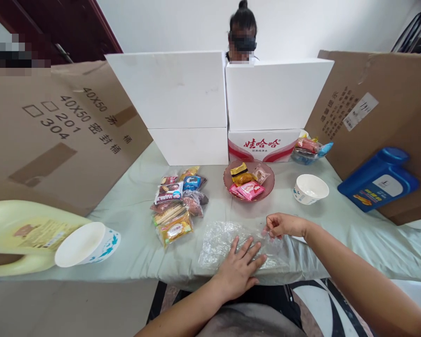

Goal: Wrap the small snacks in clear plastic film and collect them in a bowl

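A clear, crinkled plastic bag (214,241) lies flat at the front of the cloth-covered table. My left hand (236,269) rests on it with the fingers spread, palm down. At the bag's right part, my right hand (284,225) is closed in a pinch on the plastic; something pinkish shows just under its fingertips, too small to name. Beyond the bag stands a pink glass bowl (271,187) with several wrapped snacks (247,181) in it. A pile of packaged snacks (171,199) lies left of the bag.
A white paper bowl (310,189) stands at right, another paper bowl (103,245) lies tipped at left beside a yellow jug (31,229). A blue bottle (379,180) leans on a cardboard panel (389,117). White boxes (185,93) wall the back; a person (243,28) is behind them.
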{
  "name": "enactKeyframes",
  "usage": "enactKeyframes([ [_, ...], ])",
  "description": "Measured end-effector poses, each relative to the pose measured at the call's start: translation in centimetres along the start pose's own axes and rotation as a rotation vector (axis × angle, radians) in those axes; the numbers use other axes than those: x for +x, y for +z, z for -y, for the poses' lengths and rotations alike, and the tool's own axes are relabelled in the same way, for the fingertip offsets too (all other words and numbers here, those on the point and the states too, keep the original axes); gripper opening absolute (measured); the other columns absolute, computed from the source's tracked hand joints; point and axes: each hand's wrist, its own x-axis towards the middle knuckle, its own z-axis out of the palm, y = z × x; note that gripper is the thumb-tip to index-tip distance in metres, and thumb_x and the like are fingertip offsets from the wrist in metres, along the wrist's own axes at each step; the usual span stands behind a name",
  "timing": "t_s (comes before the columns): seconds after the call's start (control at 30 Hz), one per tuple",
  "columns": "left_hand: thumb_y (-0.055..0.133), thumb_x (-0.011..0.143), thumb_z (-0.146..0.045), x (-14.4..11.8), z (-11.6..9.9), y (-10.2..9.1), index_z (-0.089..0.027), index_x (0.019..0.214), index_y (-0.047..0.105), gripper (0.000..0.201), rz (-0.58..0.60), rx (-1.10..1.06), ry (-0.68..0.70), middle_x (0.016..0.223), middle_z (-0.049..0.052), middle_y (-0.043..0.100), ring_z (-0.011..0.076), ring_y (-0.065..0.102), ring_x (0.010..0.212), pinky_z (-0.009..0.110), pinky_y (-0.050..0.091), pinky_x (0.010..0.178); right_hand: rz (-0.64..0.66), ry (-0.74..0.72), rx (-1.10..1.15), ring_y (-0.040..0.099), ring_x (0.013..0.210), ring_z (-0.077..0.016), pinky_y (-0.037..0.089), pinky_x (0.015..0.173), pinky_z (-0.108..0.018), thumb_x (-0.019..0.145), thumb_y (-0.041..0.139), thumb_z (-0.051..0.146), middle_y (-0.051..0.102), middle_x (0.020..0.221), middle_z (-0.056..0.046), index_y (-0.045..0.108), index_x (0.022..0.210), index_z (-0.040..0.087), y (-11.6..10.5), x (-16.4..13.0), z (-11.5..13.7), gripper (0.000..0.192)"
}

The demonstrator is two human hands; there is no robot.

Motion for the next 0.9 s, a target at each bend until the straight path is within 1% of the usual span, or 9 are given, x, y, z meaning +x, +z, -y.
enactKeyframes([
  [0.1,0.053,0.091,-0.055,0.0,0.0,-0.1,-0.033,0.148,0.029,0.065,-0.009,-0.003,0.005,0.159,0.002,0.022,0.0291,0.012,0.147,0.062,0.003,0.116,-0.011,-0.006,0.02,0.046,0.05,-0.0044,0.033,0.047,-0.018,0.053,0.076,0.038,0.061,0.073,0.003,0.041,0.068,0.02,-0.1,0.3,-0.3,0.042],
  [0.2,0.05,0.093,-0.056,0.0,0.0,-0.1,-0.033,0.148,0.029,0.063,-0.004,-0.004,0.005,0.159,0.001,0.021,0.0283,0.011,0.147,0.061,0.003,0.116,-0.002,0.012,-0.002,0.041,0.046,-0.0042,0.03,0.044,-0.018,0.055,0.075,0.035,0.054,0.06,0.008,0.05,0.076,0.02,-0.6,0.3,-0.5,0.036],
  [0.33,0.049,0.093,-0.057,0.0,0.0,0.0,-0.033,0.148,0.029,0.063,-0.001,0.005,0.005,0.16,0.001,0.02,0.0284,0.007,0.148,0.062,0.003,0.116,0.048,0.055,-0.065,0.038,0.044,-0.0042,0.026,0.042,-0.018,0.06,0.073,0.033,0.053,0.059,0.008,0.062,0.094,0.016,-1.1,0.0,-0.5,0.039],
  [0.47,0.05,0.092,-0.056,-0.1,0.1,0.1,-0.033,0.148,0.028,0.064,-0.006,0.007,0.006,0.16,0.002,0.02,0.0285,0.007,0.148,0.062,0.002,0.116,0.057,0.091,-0.119,0.036,0.042,-0.0046,0.025,0.04,-0.018,0.061,0.072,0.031,0.046,0.051,0.012,0.061,0.108,0.017,-1.3,0.1,-0.9,0.05],
  [0.57,0.05,0.092,-0.056,-0.1,0.1,0.1,-0.033,0.148,0.029,0.063,-0.008,0.004,0.012,0.159,0.002,0.02,0.0286,0.008,0.147,0.061,0.001,0.116,0.041,0.106,-0.155,0.036,0.04,-0.0044,0.025,0.04,-0.018,0.061,0.072,0.027,0.046,0.049,0.012,0.063,0.101,0.017,-1.4,0.4,-1.0,0.042],
  [0.63,0.05,0.093,-0.056,0.0,0.1,0.1,-0.033,0.148,0.029,0.063,-0.009,0.001,0.014,0.159,0.001,0.02,0.0289,0.008,0.147,0.061,0.001,0.116,0.043,0.099,-0.162,0.039,0.043,-0.0047,0.028,0.042,-0.018,0.061,0.071,0.026,0.049,0.051,0.009,0.064,0.085,0.016,-1.3,0.4,-0.8,0.027],
  [0.7,0.05,0.093,-0.056,0.0,0.1,0.1,-0.033,0.148,0.029,0.063,-0.009,0.0,0.011,0.159,0.001,0.021,0.029,0.009,0.147,0.061,0.001,0.116,0.049,0.072,-0.142,0.045,0.051,-0.006,0.034,0.047,-0.019,0.06,0.071,0.026,0.054,0.057,0.007,0.061,0.074,0.016,-0.9,0.3,-0.4,0.02],
  [0.8,0.05,0.092,-0.056,0.0,0.1,0.1,-0.033,0.148,0.029,0.064,-0.01,0.005,0.01,0.159,0.001,0.022,0.0291,0.01,0.147,0.062,0.004,0.116,0.063,0.031,-0.08,0.054,0.064,-0.0083,0.041,0.056,-0.02,0.061,0.07,0.03,0.063,0.079,0.002,0.055,0.074,0.018,-0.2,0.1,0.2,0.024],
  [0.9,0.05,0.092,-0.057,0.0,0.1,0.0,-0.033,0.148,0.029,0.064,-0.01,0.009,0.011,0.159,0.002,0.022,0.0294,0.01,0.147,0.062,0.004,0.116,0.096,0.028,-0.035,0.056,0.06,-0.0076,0.041,0.051,-0.02,0.062,0.069,0.033,0.066,0.094,-0.002,0.05,0.076,0.019,0.3,-0.1,0.3,0.028],
])
